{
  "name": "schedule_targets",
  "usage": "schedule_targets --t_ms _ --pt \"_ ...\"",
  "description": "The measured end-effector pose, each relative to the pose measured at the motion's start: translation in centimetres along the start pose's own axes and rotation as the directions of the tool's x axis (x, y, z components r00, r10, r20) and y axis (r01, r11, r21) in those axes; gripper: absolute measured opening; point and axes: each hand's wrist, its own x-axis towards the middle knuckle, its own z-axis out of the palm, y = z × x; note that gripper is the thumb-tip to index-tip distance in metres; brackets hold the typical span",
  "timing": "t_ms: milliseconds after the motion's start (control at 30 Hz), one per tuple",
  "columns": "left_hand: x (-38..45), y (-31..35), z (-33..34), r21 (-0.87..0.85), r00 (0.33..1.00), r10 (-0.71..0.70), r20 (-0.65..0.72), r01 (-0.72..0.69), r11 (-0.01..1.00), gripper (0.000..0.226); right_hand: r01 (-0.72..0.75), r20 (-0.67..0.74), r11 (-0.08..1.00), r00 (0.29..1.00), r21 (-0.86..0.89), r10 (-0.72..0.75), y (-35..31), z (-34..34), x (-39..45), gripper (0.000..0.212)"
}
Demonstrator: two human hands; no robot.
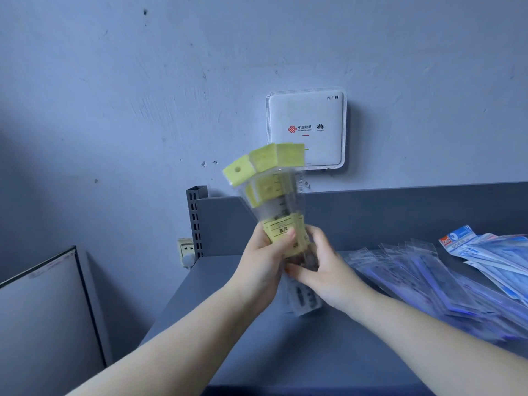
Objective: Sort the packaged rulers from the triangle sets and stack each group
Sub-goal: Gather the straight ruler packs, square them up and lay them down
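The left hand grips a bundle of packaged rulers near its lower third, thumb across the yellow label and fingers curled round the back. The right hand closes on the same bundle from the other side, lower down, fingers wrapped around the clear sleeves. The bundle is held upright above the grey shelf, and its yellow header cards fan apart at the top, so the packs are not yet squared.

To the right, a spread of clear blue-edged packets lies loosely overlapped on the shelf; further right sit packs with blue-and-white headers. Which of these are triangle sets is hard to tell through the blur.

Behind, a white WiFi router hangs on the wall.

The step in hand looks like gathering and aligning the ruler group. Next, the fanned tops likely need tapping level, then the stack laid flat on the bare shelf, apart from the blue packets.
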Motion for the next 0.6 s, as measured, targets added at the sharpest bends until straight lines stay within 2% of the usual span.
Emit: schedule_targets --t_ms 67,167,233,333,367,400,433,500,533,600 --pt "-0.1 0.0 -0.4 -0.046 0.999 -0.03 -0.012 0.029 0.998 0.028 0.005 0.042 0.992 0.999 -0.129 0.0 -0.4 -0.5 0.1 0.055" --pt "-0.3 0.4 -1.6 -0.019 0.996 -0.083 -0.02 0.083 0.996 0.028 0.067 0.129 0.945 0.991 -0.319 -0.027 -1.7 -1.4 0.7 0.051" --pt "-0.5 1.2 -3.1 -0.035 0.995 -0.083 -0.052 0.081 0.996 0.039 0.119 0.198 0.895 0.98 -0.431 -0.035 -2.5 -2.3 1.2 0.05" --pt "-0.8 2.9 -6.5 0.01 0.97 0.026 -0.243 -0.024 1.0 0.069 0.154 0.29 0.805 0.957 -0.572 0.023 -3.5 -3.6 2.0 0.053" --pt "-1.1 3.5 -7.6 0.089 0.939 0.096 -0.33 -0.07 0.994 0.085 0.171 0.318 0.771 0.947 -0.614 0.043 -3.6 -3.8 2.1 0.052" --pt "-1.5 4.0 -8.6 0.237 0.907 0.197 -0.373 -0.112 0.965 0.095 0.19 0.347 0.73 0.936 -0.657 0.068 -3.7 -3.7 2.2 0.051" --pt "-2.0 4.4 -9.4 0.433 0.885 0.309 -0.347 -0.141 0.89 0.098 0.214 0.378 0.683 0.92 -0.698 0.099 -3.5 -3.5 2.2 0.049" --pt "-2.8 5.2 -9.9 0.756 0.898 0.419 -0.132 -0.182 0.628 0.089 0.26 0.436 0.577 0.88 -0.774 0.189 -2.9 -2.5 2.0 0.045" --pt "-3.0 5.4 -9.8 0.866 0.92 0.393 0.005 -0.2 0.458 0.085 0.284 0.458 0.527 0.858 -0.801 0.233 -2.5 -1.9 1.8 0.043" --pt "-2.8 5.3 -8.4 0.962 0.941 0.224 0.255 -0.27 0.038 0.085 0.311 0.471 0.471 0.839 -0.826 0.272 -2.1 -0.9 1.7 0.042"
